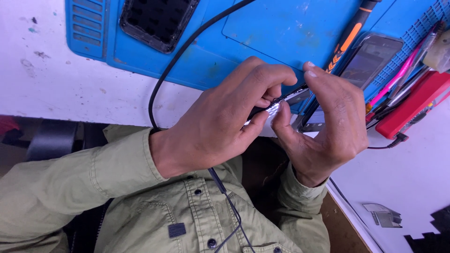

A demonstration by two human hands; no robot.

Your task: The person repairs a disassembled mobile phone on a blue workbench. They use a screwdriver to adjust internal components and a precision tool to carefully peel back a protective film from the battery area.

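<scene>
A blue work mat with a smooth, slightly scuffed surface and ribbed edges is laid on the white bench, whose top is marked with small paint spots. A dark rectangular recess tray with a grid of cells is set into the upper left of the mat. On the right of the mat a phone with a dark glossy screen is seen lying flat, and beside it an orange and black tool handle is laid diagonally. A red flat case and pink and grey pen-like tools are grouped at the right edge. A small grey metal bracket is seen on the bench at the lower right.

A small silvery metal part, thin and shiny, is held above the near edge of the mat, between both hands. The left hand is turned palm down with its fingers curled closed over the part, the thumb pressed from below. The right hand is raised edge-on, its thumb and fingers closed on the part from the right side; the exact contact is partly hidden.

A black cable is run from the top of the mat in a curve, passing under the left wrist. Olive cloth sleeves with press studs are worn.
</scene>
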